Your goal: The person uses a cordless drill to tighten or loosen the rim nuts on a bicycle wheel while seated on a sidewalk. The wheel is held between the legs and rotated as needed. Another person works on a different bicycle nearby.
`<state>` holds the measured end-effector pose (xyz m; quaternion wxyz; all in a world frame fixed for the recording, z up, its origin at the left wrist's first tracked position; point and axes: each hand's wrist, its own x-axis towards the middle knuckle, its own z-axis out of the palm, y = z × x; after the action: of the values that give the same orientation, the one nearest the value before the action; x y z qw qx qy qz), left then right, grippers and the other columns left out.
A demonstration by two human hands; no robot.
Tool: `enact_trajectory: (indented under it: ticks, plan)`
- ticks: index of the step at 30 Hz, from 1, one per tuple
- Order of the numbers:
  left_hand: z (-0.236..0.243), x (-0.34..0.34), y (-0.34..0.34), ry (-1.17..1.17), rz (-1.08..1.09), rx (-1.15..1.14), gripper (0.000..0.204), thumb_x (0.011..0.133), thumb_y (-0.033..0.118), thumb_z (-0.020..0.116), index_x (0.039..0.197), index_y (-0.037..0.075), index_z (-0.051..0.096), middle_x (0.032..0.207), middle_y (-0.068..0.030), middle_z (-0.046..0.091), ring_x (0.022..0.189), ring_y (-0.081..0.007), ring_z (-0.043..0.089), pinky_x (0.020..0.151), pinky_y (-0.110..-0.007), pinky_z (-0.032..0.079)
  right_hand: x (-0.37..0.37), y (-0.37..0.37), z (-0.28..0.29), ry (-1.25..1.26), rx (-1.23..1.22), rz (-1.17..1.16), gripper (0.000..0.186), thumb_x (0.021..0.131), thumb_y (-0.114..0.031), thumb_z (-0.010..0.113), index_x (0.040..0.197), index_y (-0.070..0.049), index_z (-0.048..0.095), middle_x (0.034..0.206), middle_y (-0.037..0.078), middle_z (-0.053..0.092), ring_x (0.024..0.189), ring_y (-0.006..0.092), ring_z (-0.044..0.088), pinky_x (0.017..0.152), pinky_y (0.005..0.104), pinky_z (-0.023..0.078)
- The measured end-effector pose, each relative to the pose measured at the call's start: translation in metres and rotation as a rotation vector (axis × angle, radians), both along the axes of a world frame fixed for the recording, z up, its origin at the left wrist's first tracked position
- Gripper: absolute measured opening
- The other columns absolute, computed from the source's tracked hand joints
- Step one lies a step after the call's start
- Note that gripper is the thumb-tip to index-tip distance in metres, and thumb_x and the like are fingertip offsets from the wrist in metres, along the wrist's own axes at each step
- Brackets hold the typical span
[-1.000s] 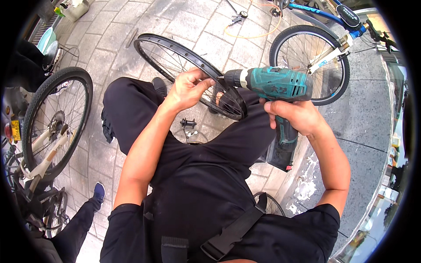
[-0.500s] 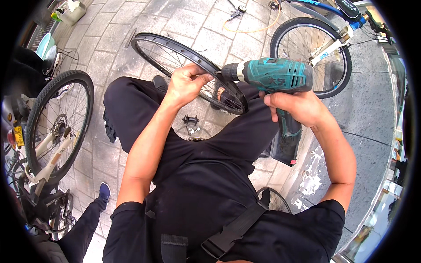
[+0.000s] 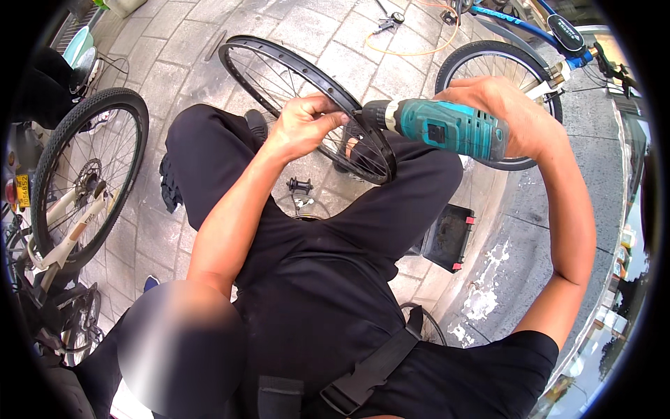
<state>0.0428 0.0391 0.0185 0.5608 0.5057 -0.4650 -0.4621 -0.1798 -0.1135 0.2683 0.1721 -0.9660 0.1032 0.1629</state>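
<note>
Seated low, we have a tyreless black bicycle wheel (image 3: 322,84) in front of us, between our knees, tilted with its lower right end against our right thigh (image 3: 419,178). Its spokes (image 3: 286,77) run inside the dark rim.

Our left hand (image 3: 300,129) is at the near side of that rim, thumb and forefinger pinched together on the wheel; we cannot make out whether they grip a spoke or the rim's own edge. Our right hand (image 3: 520,115) holds a teal and black cordless drill (image 3: 450,130) level, pointing left. Its fingers are wrapped around the drill from the far side and mostly hidden behind the body, so we cannot tell how each one lies. The black chuck (image 3: 380,114) stands close to the outer face of the rim, and its bit reaches the rim just across from our left fingertips; whether it sits in a hole is too small to tell.

On the paving (image 3: 181,42) between our legs lies a loose black hub (image 3: 300,185). Beside our right leg is a black tool case (image 3: 447,239) with red latches. Beyond the wheel lie a pressure gauge (image 3: 397,17) and an orange hose (image 3: 419,53); at upper right is a blue-framed bicycle (image 3: 515,24). A tyred wheel (image 3: 142,143) stands to our left.
</note>
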Motion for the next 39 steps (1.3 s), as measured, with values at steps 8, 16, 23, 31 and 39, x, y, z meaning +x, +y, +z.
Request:
enact_trajectory:
  ticks: [8, 16, 23, 31, 39]
  plan:
    - [-0.003, 0.002, 0.0, -0.066, 0.005, -0.001, 0.01, 0.09, 0.008, 0.078, 0.095, -0.001, 0.08, 0.088, -0.0076, 0.074, 0.083, -0.0141, 0.069, 0.076, -0.03, 0.054, 0.037, 0.001, 0.025, 0.058, -0.36, 0.342, 0.032, 0.075, -0.016, 0.074, 0.104, -0.006, 0.067, 0.092, 0.009, 0.066, 0.093, 0.0337, 0.067, 0.087, 0.0438, 0.049]
    - [0.0, 0.002, -0.003, -0.059, -0.002, -0.011, 0.009, 0.088, 0.006, 0.079, 0.089, -0.003, 0.077, 0.084, -0.0074, 0.071, 0.077, -0.0143, 0.066, 0.071, -0.031, 0.052, 0.05, -0.022, 0.02, 0.058, -0.107, 0.265, 0.025, 0.074, -0.018, 0.076, 0.089, -0.003, 0.063, 0.081, 0.017, 0.064, 0.084, 0.0407, 0.067, 0.071, 0.0472, 0.052]
    - [-0.002, 0.003, -0.004, 0.005, 0.01, -0.039, 0.008, 0.09, 0.004, 0.078, 0.09, -0.004, 0.077, 0.087, -0.0079, 0.072, 0.081, -0.0142, 0.069, 0.073, -0.029, 0.053, 0.053, -0.02, 0.019, 0.134, -0.082, 0.18, 0.025, 0.072, -0.018, 0.077, 0.083, -0.004, 0.059, 0.076, 0.018, 0.061, 0.079, 0.0433, 0.064, 0.068, 0.0465, 0.051]
    - [0.0, 0.004, -0.004, -0.049, -0.004, -0.031, 0.009, 0.09, 0.005, 0.079, 0.096, -0.002, 0.079, 0.09, -0.0078, 0.073, 0.084, -0.0147, 0.07, 0.075, -0.03, 0.054, 0.052, -0.013, 0.022, 0.214, -0.02, 0.031, 0.027, 0.073, -0.016, 0.077, 0.095, -0.003, 0.067, 0.082, 0.019, 0.068, 0.084, 0.0434, 0.068, 0.072, 0.0468, 0.054]
    - [0.0, 0.004, 0.0, -0.062, -0.021, -0.004, 0.01, 0.09, 0.008, 0.08, 0.095, -0.001, 0.079, 0.089, -0.0078, 0.073, 0.082, -0.0149, 0.07, 0.073, -0.03, 0.054, 0.051, 0.009, 0.027, 0.06, -0.097, -0.017, 0.072, 0.066, -0.016, 0.08, 0.135, -0.007, 0.062, 0.091, 0.02, 0.074, 0.09, 0.0421, 0.072, 0.078, 0.0477, 0.056]
